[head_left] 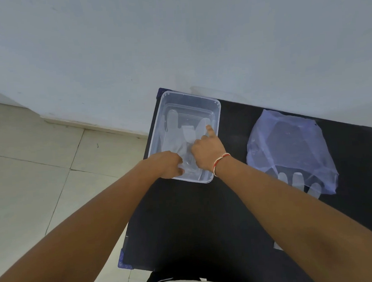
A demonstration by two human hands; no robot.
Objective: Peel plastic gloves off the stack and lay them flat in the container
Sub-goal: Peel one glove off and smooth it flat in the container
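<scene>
On the black flat-topped bench (195, 215), we work inside the clear rectangular plastic container (158, 125) at its far left corner. Our left hand (168, 164) has its grip pinched on the cuff of the thin translucent plastic glove (174, 137) at the near wall. Our right hand (205, 151) presses it down, index finger extended, other fingers curled. We judge the best method is to hold the cuff and smooth outward toward the fingertips. The glove's long axis follows the container's, fingers pointing away. The bluish crumpled plastic bag holding the glove stack (293, 148) lies well apart, right.
</scene>
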